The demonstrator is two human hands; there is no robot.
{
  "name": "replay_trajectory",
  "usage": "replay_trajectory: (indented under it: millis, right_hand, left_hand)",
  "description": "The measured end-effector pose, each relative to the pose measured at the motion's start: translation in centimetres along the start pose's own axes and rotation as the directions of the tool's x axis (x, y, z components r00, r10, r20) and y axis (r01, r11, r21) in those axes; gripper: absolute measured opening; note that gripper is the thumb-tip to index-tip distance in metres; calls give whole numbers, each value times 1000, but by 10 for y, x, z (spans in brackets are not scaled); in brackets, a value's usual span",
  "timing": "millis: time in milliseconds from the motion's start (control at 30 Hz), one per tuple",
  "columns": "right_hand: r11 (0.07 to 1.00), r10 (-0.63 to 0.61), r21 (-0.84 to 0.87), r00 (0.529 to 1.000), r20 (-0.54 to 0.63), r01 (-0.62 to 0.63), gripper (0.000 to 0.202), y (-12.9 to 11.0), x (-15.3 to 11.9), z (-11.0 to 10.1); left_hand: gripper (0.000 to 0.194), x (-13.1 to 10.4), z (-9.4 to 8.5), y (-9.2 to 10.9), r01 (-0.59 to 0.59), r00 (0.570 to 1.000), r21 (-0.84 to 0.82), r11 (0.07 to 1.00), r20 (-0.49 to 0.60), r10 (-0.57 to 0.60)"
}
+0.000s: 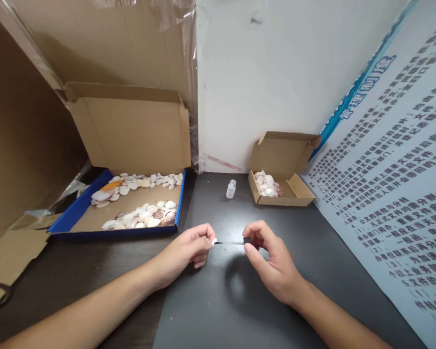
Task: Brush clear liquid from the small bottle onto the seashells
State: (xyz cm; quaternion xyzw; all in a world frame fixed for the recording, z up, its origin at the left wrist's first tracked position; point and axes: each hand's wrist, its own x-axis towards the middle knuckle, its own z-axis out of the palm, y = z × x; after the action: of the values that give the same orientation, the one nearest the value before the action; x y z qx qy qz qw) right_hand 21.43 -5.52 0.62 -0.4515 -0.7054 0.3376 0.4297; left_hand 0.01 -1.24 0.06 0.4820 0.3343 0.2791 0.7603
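Pinched in the fingertips of my left hand is a small white seashell, mostly covered by the fingers. My right hand grips the black cap of a brush. Its thin clear stem runs left, and the dark bristle tip meets the shell or lies right at it. Beyond the hands, a small glass bottle with whitish contents stands upright and uncapped on the dark mat.
At left, a blue-edged cardboard box lies open with many seashells inside. A smaller open cardboard box at right holds white shells. A white panel rises behind, and a printed sheet leans along the right.
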Motion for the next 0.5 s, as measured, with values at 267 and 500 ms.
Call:
replay_trajectory:
  millis: [267, 500]
  right_hand:
    - [999, 30, -37, 999, -43, -31, 7, -1, 0, 1]
    - [999, 19, -37, 1000, -22, -19, 6, -1, 1, 0]
  left_hand:
    - [16, 1, 0, -1, -2, 1000, -2, 1000, 5, 2]
    - [17, 0, 0, -1, -2, 1000, -1, 1000, 5, 2]
